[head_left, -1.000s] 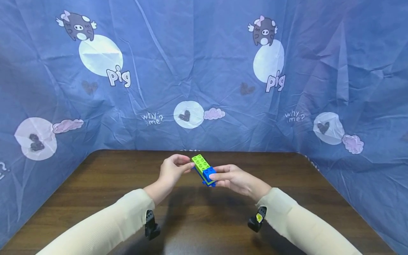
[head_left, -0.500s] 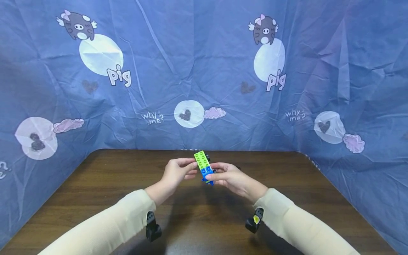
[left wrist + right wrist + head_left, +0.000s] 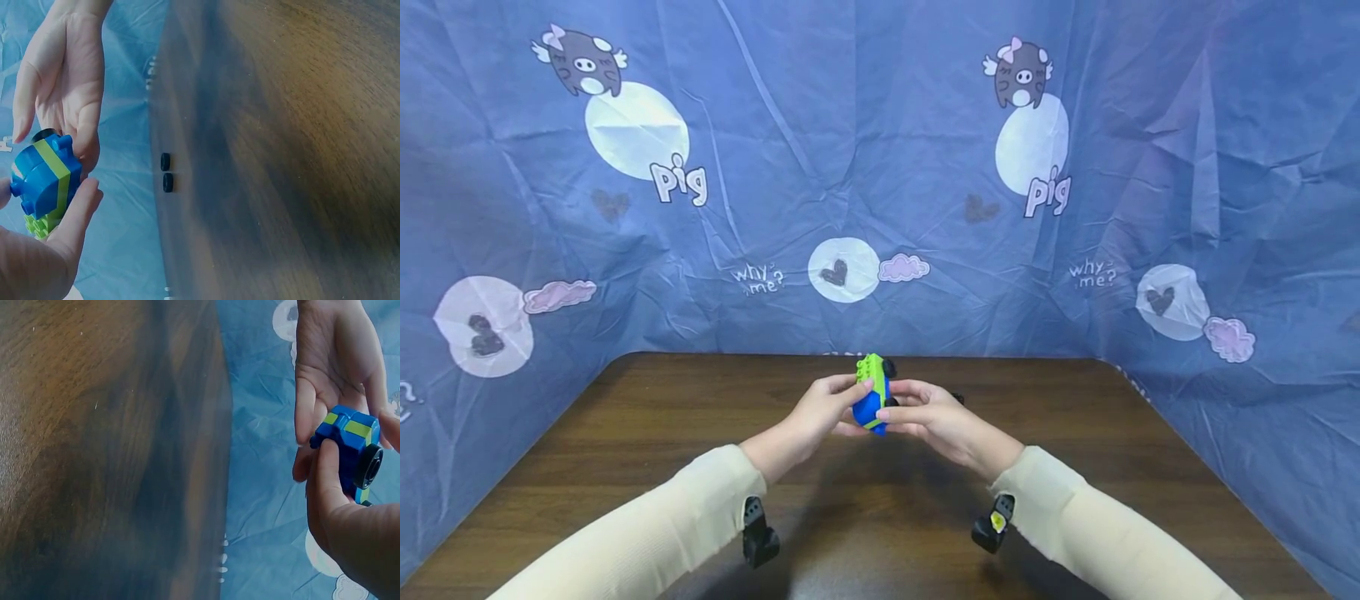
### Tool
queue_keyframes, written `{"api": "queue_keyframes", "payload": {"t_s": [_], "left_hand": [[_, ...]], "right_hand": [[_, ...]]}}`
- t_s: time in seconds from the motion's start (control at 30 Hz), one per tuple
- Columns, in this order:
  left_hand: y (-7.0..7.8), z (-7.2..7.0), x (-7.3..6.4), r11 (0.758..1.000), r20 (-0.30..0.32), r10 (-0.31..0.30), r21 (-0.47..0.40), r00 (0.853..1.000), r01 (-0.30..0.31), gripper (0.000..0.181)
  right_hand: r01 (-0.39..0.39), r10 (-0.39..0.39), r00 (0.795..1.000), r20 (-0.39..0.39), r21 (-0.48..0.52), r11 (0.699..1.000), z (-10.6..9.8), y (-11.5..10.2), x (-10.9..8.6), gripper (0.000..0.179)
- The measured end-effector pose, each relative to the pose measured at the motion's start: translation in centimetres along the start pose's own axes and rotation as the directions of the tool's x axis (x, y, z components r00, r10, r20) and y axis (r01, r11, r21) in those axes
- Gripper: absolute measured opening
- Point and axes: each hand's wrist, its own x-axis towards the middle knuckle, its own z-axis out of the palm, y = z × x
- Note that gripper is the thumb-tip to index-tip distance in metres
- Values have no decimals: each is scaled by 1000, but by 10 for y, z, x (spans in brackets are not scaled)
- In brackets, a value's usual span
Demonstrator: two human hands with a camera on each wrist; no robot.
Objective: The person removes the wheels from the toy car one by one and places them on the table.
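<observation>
A small building-block toy car (image 3: 868, 407), blue and lime green with black wheels, is held above the table between both hands. My left hand (image 3: 808, 417) grips it from the left, thumb on its side. From the right, my right hand (image 3: 958, 423) pinches its lower end near a wheel. The studded green part tilts toward the left. In the left wrist view, the blue rounded end of the toy car (image 3: 39, 181) with a green stripe shows. A black wheel on the toy car (image 3: 350, 434) faces right in the right wrist view.
Two loose black wheels (image 3: 167, 172) lie on the brown wooden table (image 3: 300, 156) near its far edge. One shows partly behind the right hand in the head view. A blue printed cloth (image 3: 880, 167) hangs around the table's back and sides.
The toy car has been rolled over leftward, so its studs now face left and its wheels show on the right. The left thumb has moved onto its side, and the right hand has shifted slightly left.
</observation>
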Motion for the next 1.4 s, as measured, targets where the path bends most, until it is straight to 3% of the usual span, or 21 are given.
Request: {"api": "queue_keyframes", "payload": {"t_s": [0.1,0.33,0.73,0.97,1.2,1.4], "left_hand": [[3,-2,0,1000,5,-5,0,1000,5,54],[5,-3,-1,996,-51,39,84,998,-35,51],[2,-10,3,992,-43,46,117,998,-41,53],[0,-13,3,985,-75,54,167,996,-41,53],[-1,-10,4,975,-49,93,206,994,-81,51],[0,-6,3,967,-21,100,238,995,-93,49]], "right_hand": [[29,-29,1000,5,2,1000,3,-2,-2,62],[124,-126,989,70,41,991,8,-2,-8,56],[162,-164,986,41,56,985,7,0,-9,46],[265,-266,963,30,49,963,6,-3,-6,38],[263,-263,965,-6,10,965,4,-10,-4,13],[252,-253,967,-3,-96,963,4,-15,-5,9]]}}
